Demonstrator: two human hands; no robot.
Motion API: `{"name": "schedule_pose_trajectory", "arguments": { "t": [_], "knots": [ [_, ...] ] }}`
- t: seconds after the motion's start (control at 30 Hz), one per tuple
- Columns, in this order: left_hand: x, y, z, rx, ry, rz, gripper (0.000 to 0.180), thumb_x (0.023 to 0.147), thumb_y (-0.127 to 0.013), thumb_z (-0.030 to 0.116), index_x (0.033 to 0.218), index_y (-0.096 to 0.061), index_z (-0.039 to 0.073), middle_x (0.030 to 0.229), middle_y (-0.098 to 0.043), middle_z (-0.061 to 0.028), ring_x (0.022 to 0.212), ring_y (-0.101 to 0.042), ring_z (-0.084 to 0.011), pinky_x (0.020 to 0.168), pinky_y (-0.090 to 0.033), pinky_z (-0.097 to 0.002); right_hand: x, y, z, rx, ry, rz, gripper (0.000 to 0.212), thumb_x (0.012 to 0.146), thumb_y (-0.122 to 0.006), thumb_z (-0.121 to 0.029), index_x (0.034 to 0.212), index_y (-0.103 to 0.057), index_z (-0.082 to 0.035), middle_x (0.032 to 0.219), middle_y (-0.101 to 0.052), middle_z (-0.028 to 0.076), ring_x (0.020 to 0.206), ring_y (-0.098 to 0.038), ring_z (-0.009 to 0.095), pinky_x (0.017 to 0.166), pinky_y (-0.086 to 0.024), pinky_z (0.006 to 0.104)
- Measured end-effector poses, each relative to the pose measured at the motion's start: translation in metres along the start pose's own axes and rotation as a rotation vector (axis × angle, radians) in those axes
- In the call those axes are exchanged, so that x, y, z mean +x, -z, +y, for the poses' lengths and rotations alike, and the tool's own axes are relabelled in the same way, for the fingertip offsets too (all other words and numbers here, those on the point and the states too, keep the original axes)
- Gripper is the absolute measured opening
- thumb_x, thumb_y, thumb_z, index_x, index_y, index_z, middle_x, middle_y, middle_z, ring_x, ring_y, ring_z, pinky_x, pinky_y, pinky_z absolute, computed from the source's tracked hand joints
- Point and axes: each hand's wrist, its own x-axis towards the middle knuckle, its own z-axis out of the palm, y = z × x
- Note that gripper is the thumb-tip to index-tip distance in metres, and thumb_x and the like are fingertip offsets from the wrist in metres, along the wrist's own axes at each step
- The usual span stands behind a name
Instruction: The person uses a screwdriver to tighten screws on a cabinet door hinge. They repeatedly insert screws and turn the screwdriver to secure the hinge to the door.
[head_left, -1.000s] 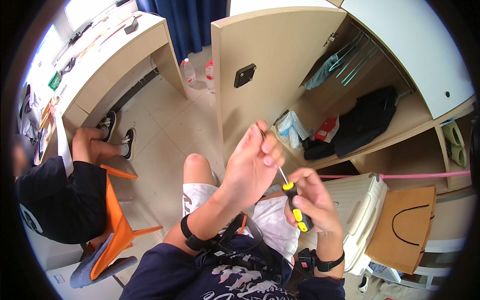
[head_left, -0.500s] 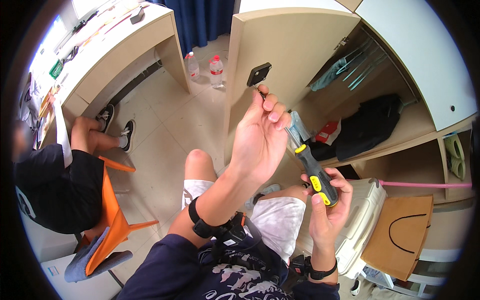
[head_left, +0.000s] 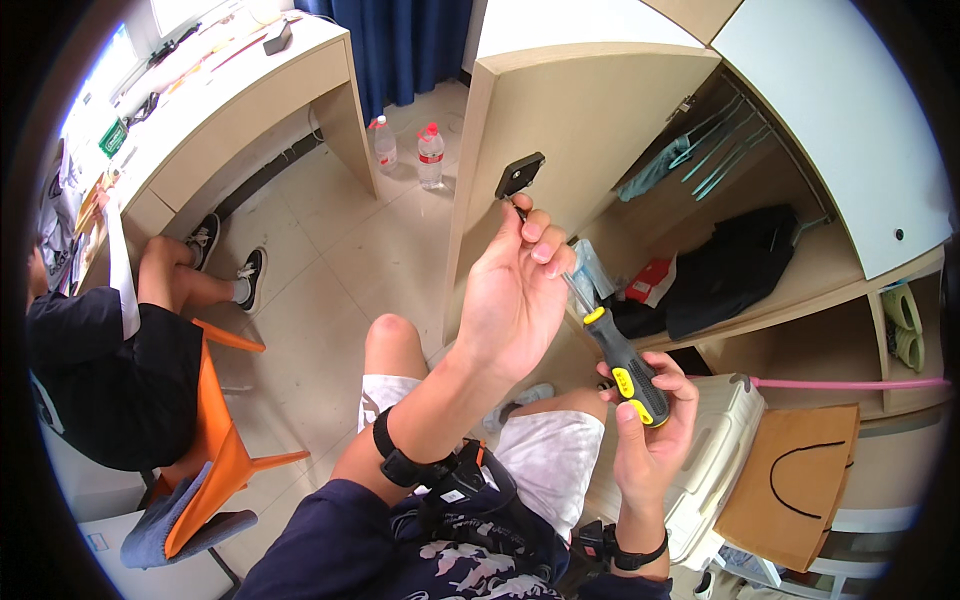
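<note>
My left hand (head_left: pixel 517 300) is raised to the inner face of the open cabinet door (head_left: pixel 590 120). Its thumb and forefinger pinch a small dark piece (head_left: pixel 519 211), too small to name, just below a black lock plate (head_left: pixel 520 176) on the door. In my right hand (head_left: pixel 652 430) is a screwdriver (head_left: pixel 622 362) with a black and yellow handle, held with the thumb and fingers around the handle's lower end. The metal shaft slants up and left toward my left fingers, which hide its tip.
Inside the cabinet are hangers (head_left: pixel 735 160) and dark clothing (head_left: pixel 725 270). A white suitcase (head_left: pixel 705 470) and a brown paper bag (head_left: pixel 785 485) stand at the right. Water bottles (head_left: pixel 430 158) are on the floor beyond the door. Another person sits on an orange chair (head_left: pixel 215 430) at the left.
The view has shifted slightly, so the door and cabinet sit a little lower in it. Both hands keep their grips; the screwdriver is still angled toward my left fingers.
</note>
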Motion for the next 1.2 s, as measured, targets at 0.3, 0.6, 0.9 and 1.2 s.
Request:
{"name": "schedule_pose_trajectory", "arguments": {
  "t": [0.3,0.6,0.9,1.2],
  "knots": [
    [0.003,0.002,0.005,-0.020,-0.032,-0.046,0.022,0.107,-0.038,0.020,0.112,-0.053,0.005,0.085,-0.047,-0.0007,0.077,-0.044,-0.0139,0.073,-0.040,-0.0281,0.010,0.006,0.002,-0.667,0.402,-0.100,0.044,0.081,-0.066,0.014,0.117,-0.048,-0.003,0.124,-0.054,0.022,0.107,-0.064,0.036,0.092,-0.054,0.0381],
    [-0.024,0.007,0.025,1.016,-0.177,0.150,0.026,0.100,-0.054,0.013,0.123,-0.048,0.003,0.106,-0.054,-0.0081,0.100,-0.052,-0.0176,0.092,-0.044,-0.0334,0.025,0.007,-0.007,-0.846,0.597,-0.136,0.045,0.076,-0.068,0.016,0.114,-0.053,-0.004,0.118,-0.061,0.020,0.102,-0.067,0.036,0.085,-0.057,0.0393],
    [0.022,0.021,0.062,1.825,-0.793,-0.205,0.057,0.086,-0.068,0.007,0.135,-0.039,0.003,0.119,-0.059,-0.0156,0.106,-0.061,-0.0251,0.090,-0.045,-0.0313,0.015,0.010,-0.006,-0.676,0.161,-0.005,0.047,0.090,-0.070,-0.025,0.122,-0.050,0.002,0.109,-0.065,0.020,0.094,-0.069,0.023,0.077,-0.054,0.0313],
    [0.015,0.023,0.055,1.801,-0.668,-0.020,0.029,0.094,-0.061,0.010,0.120,-0.049,0.004,0.090,-0.067,-0.0154,0.076,-0.067,-0.0267,0.065,-0.050,-0.0337,0.015,0.018,-0.011,-0.619,-0.045,-0.006,0.056,0.078,-0.083,-0.011,0.117,-0.044,-0.001,0.092,-0.054,0.002,0.078,-0.055,0.008,0.068,-0.047,0.0239]
  ]
}}
